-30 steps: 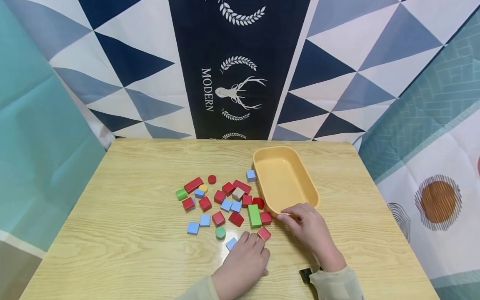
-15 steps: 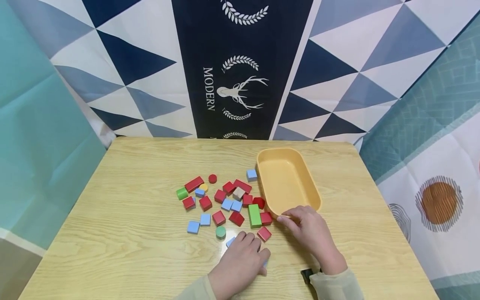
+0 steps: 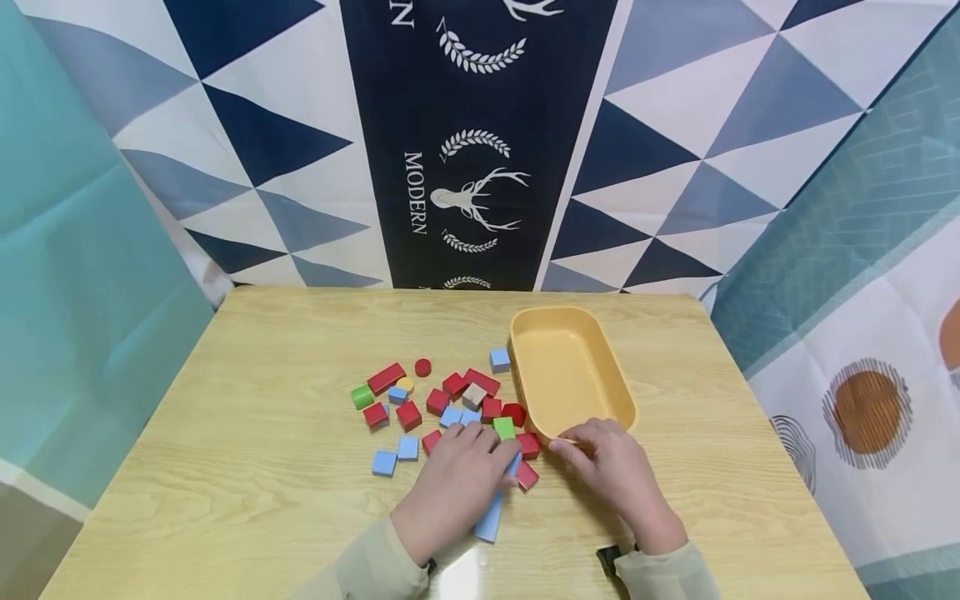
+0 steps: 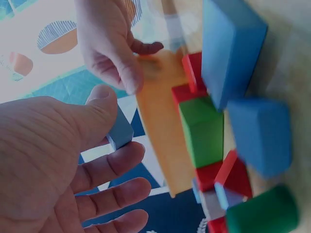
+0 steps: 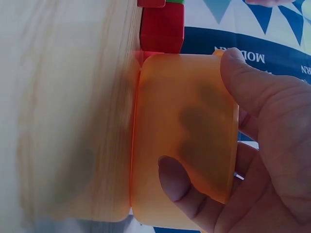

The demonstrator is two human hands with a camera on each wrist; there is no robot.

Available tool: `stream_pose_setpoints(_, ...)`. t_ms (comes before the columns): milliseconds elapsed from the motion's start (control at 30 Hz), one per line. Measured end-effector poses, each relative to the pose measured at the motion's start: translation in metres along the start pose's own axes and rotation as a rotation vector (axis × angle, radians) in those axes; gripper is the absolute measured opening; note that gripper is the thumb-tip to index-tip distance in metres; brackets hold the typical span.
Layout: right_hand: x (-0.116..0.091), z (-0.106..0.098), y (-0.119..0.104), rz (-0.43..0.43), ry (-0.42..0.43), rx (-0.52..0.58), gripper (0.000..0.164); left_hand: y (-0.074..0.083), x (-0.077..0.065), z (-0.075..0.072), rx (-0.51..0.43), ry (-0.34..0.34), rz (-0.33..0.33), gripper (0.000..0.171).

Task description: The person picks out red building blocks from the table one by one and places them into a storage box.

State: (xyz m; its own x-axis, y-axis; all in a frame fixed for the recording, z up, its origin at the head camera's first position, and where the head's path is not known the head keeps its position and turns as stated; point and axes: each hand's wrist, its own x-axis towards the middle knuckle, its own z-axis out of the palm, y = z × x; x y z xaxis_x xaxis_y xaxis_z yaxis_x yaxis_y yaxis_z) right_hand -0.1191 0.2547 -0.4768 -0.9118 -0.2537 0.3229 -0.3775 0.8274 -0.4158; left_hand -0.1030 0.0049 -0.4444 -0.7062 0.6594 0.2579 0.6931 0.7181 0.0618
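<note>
My left hand [image 3: 456,479] pinches a small blue block [image 4: 120,130] between thumb and index finger, above the table. Its other fingers are spread in the left wrist view. Just below this hand lies a long blue block [image 3: 489,518], with a green block [image 3: 504,428] and a red block [image 3: 527,476] close by. My right hand [image 3: 621,479] grips the near rim of the yellow-orange plastic tray [image 3: 566,367], thumb on one side of the wall and fingers on the other. The tray's inside shows no blocks. My left hand hides part of the pile.
Loose blocks lie left of the tray: several red ones, a green cylinder [image 3: 362,397], a yellow disc [image 3: 405,385], a grey block [image 3: 474,396] and blue cubes [image 3: 385,463]. One blue cube [image 3: 499,360] sits beside the tray's left wall. Patterned cloth hangs behind the wooden table [image 3: 262,467].
My left hand has moved forward from the near blocks and now holds a small blue block up. The long blue block has come into sight. My right hand stays on the tray rim.
</note>
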Motion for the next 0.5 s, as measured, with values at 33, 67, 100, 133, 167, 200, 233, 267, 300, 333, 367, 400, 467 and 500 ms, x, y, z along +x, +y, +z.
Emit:
stream_pose_setpoints(33,-0.001,0.000,0.000,-0.001,0.003,0.000,0.016,-0.001,0.002,-0.002,0.012,-0.007,0.000,0.042)
stream_pose_setpoints(67,-0.001,0.000,0.000,-0.003,0.005,0.001,0.016,-0.003,0.004,-0.004,0.022,-0.007,0.000,0.041)
stream_pose_setpoints(100,-0.002,0.000,0.000,-0.005,0.008,0.001,0.016,-0.004,0.006,-0.005,0.029,-0.007,0.002,0.039)
stream_pose_setpoints(133,-0.002,-0.001,0.000,-0.007,0.009,0.002,0.016,-0.006,0.008,-0.006,0.038,-0.002,0.003,0.036)
stream_pose_setpoints(167,-0.002,-0.001,0.000,-0.007,0.011,0.002,0.015,-0.008,0.011,-0.007,0.039,0.002,0.003,0.033)
stream_pose_setpoints(200,-0.002,-0.001,0.000,-0.008,0.013,0.000,0.016,-0.010,0.013,-0.008,0.031,0.003,-0.003,0.031)
stream_pose_setpoints(233,-0.003,-0.002,0.000,-0.007,0.014,0.001,0.016,-0.012,0.016,-0.008,0.012,0.003,-0.014,0.030)
stream_pose_setpoints(267,-0.003,-0.002,0.000,-0.005,0.014,0.002,0.016,-0.014,0.019,-0.008,-0.010,-0.001,-0.026,0.028)
stream_pose_setpoints(300,-0.003,-0.003,0.000,-0.003,0.015,0.003,0.016,-0.016,0.022,-0.007,-0.042,-0.012,-0.042,0.028)
stream_pose_setpoints(333,-0.003,-0.003,0.000,-0.001,0.015,0.005,0.015,-0.017,0.024,-0.007,-0.077,-0.023,-0.058,0.029)
stream_pose_setpoints(367,-0.003,-0.003,0.001,0.001,0.016,0.007,0.015,-0.019,0.027,-0.007,-0.114,-0.039,-0.074,0.031)
stream_pose_setpoints(400,-0.004,-0.004,0.001,0.001,0.017,0.010,0.015,-0.019,0.030,-0.006,-0.145,-0.051,-0.086,0.032)
stream_pose_setpoints(467,-0.004,-0.004,0.001,-0.002,0.018,0.010,0.015,-0.020,0.035,-0.005,-0.196,-0.063,-0.098,0.032)
stream_pose_setpoints(500,-0.004,-0.004,0.001,-0.006,0.020,0.010,0.015,-0.020,0.037,-0.004,-0.212,-0.064,-0.096,0.033)
